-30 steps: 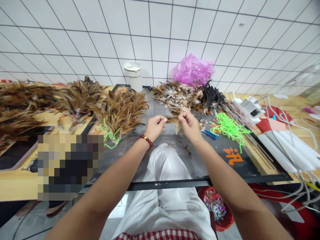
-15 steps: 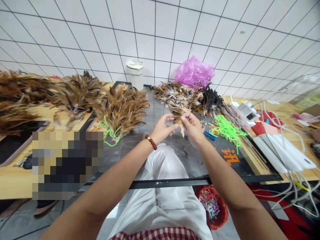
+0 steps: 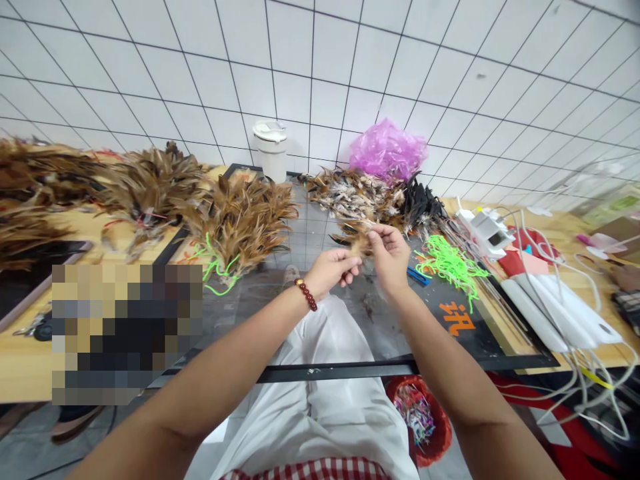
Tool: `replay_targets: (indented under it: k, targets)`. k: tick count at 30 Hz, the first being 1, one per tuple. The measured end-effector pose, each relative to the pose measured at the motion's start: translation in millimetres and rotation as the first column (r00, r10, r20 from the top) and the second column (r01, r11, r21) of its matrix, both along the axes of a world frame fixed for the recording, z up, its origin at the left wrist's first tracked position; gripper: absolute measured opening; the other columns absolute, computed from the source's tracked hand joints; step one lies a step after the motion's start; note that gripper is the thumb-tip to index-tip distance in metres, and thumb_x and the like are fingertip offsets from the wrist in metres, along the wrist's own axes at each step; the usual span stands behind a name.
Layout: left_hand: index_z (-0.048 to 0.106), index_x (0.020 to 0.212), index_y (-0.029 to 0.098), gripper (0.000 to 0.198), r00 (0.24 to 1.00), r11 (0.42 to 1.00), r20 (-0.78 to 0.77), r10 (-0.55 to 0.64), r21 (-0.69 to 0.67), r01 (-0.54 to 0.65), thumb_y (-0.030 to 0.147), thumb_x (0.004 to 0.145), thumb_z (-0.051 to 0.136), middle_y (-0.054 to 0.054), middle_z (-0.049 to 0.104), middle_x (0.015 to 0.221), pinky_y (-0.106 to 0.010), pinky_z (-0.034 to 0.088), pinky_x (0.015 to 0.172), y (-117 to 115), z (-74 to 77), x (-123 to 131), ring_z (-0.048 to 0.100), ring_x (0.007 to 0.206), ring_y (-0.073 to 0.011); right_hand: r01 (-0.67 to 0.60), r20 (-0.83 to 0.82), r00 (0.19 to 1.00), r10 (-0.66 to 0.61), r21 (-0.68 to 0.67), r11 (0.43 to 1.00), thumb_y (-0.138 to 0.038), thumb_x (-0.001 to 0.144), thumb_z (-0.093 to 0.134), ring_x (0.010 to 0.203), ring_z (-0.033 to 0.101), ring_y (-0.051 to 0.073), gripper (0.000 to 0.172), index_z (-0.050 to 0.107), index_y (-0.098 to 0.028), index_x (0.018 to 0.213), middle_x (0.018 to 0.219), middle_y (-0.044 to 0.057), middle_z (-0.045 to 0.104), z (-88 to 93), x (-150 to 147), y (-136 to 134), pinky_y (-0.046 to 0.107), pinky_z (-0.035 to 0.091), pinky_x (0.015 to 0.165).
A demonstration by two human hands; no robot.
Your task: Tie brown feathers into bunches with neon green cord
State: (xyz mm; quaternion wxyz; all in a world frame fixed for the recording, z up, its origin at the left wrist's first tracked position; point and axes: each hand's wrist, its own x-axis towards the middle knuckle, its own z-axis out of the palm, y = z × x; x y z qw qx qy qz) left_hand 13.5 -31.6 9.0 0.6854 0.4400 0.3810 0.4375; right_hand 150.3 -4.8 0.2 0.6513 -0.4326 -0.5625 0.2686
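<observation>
My left hand (image 3: 334, 272), with a dark red bead bracelet (image 3: 306, 295) at the wrist, is closed with thumb and fingertips pinched at the pale lower end of some brown feathers (image 3: 350, 235). On the other side my right hand (image 3: 390, 257) pinches the same feathers between thumb and index finger. Dark tips of the feathers point left, above the left hand. Just behind them lies a heap of loose brown, white and grey feathers (image 3: 345, 193). To the left rests a large bundle of brown feathers (image 3: 250, 213) with bright green string (image 3: 220, 270) around its lower end.
Black feathers (image 3: 423, 203) lie beside a pink plastic bag (image 3: 387, 150). A white lidded cup (image 3: 271, 150) stands by the tiled wall. Right of my hands are a blue tool (image 3: 418, 277), green string pieces (image 3: 453, 263) and white cables. Below the table is a red bin (image 3: 440, 440) with scraps.
My left hand has gone from loosely spread fingers to a pinch at the feathers' lower end. The right hand keeps its pinch, and the view has shifted slightly.
</observation>
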Motion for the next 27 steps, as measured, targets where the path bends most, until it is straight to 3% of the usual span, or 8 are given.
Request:
replay_targets:
  k: [3,6,9,12,17,21,25,27]
  targets:
    - [0.062,0.080,0.012,0.021,0.968,0.981,0.161,0.191,-0.004,-0.193,0.031,0.073,0.069,0.001,0.061,0.061,-0.016,0.035,0.038,8.8,0.2,-7.2,0.051,0.043,-0.0048,0.069,0.010,0.998,-0.069,-0.018,0.997,-0.036,0.083,0.055,0.072,0.058,0.014,0.020,0.056,-0.020,0.095,0.080,0.002,0.062,-1.1,13.9,9.8,0.030,0.049,0.072]
    - [0.062,0.091,0.014,0.028,0.907,0.934,0.226,0.354,-0.034,-0.356,0.035,0.074,0.069,0.000,0.065,0.067,-0.016,0.037,0.041,17.1,1.4,-14.5,0.053,0.045,-0.0050,0.118,0.350,0.932,-0.094,-0.046,0.992,-0.034,0.082,0.054,0.076,0.058,0.017,0.019,0.061,-0.018,0.091,0.085,0.005,0.064,-0.3,29.0,13.3,0.032,0.047,0.073]
    - [0.062,0.090,0.013,0.022,0.864,0.895,0.235,0.445,-0.091,-0.437,0.029,0.076,0.068,0.001,0.063,0.062,-0.016,0.039,0.044,20.7,2.2,-17.2,0.054,0.046,-0.0050,0.177,0.789,0.605,-0.109,0.001,0.984,-0.033,0.085,0.052,0.085,0.056,0.021,0.021,0.067,-0.019,0.087,0.089,0.008,0.064,1.7,35.7,8.6,0.034,0.041,0.077]
    - [0.061,0.086,0.011,0.009,0.839,0.874,0.245,0.486,-0.139,-0.465,0.017,0.079,0.063,0.000,0.064,0.062,-0.016,0.043,0.048,21.1,2.0,-16.1,0.056,0.049,-0.0049,0.246,0.941,0.315,-0.126,0.048,0.968,-0.031,0.088,0.051,0.090,0.053,0.024,0.023,0.069,-0.021,0.096,0.093,0.010,0.064,-0.1,33.6,4.3,0.035,0.036,0.076]
    - [0.060,0.084,0.011,0.004,0.842,0.873,0.232,0.487,-0.156,-0.462,0.011,0.080,0.059,-0.001,0.065,0.064,-0.018,0.048,0.055,20.7,0.0,-14.1,0.058,0.053,-0.0056,0.259,0.981,0.179,-0.076,0.027,0.966,-0.025,0.088,0.050,0.093,0.050,0.025,0.026,0.065,-0.025,0.109,0.099,0.010,0.062,-8.7,27.4,8.2,0.034,0.033,0.072]
    - [0.060,0.084,0.011,0.006,0.846,0.871,0.212,0.489,-0.172,-0.461,0.012,0.078,0.063,-0.001,0.064,0.064,-0.019,0.048,0.054,20.8,-1.5,-14.6,0.058,0.052,-0.0062,0.242,0.949,0.300,-0.097,0.023,0.970,-0.024,0.087,0.049,0.091,0.052,0.024,0.019,0.067,-0.021,0.090,0.095,0.009,0.063,-9.2,28.2,11.4,0.034,0.035,0.074]
    - [0.060,0.083,0.011,0.003,0.850,0.874,0.212,0.483,-0.181,-0.451,0.011,0.080,0.060,-0.001,0.064,0.064,-0.019,0.048,0.054,20.7,-1.0,-15.3,0.058,0.052,-0.0063,0.196,0.645,0.754,-0.123,-0.042,0.980,-0.028,0.083,0.051,0.073,0.054,0.018,0.016,0.064,-0.019,0.088,0.083,0.005,0.065,-11.3,31.0,16.8,0.030,0.040,0.069]
    - [0.060,0.082,0.011,0.003,0.856,0.877,0.205,0.475,-0.183,-0.443,0.011,0.080,0.060,-0.002,0.064,0.065,-0.018,0.048,0.054,20.4,-0.5,-15.2,0.058,0.052,-0.0060,0.112,0.428,0.902,-0.050,-0.120,0.986,-0.033,0.081,0.054,0.066,0.054,0.015,0.019,0.064,-0.018,0.088,0.077,0.003,0.065,-13.7,32.8,20.4,0.028,0.042,0.066]
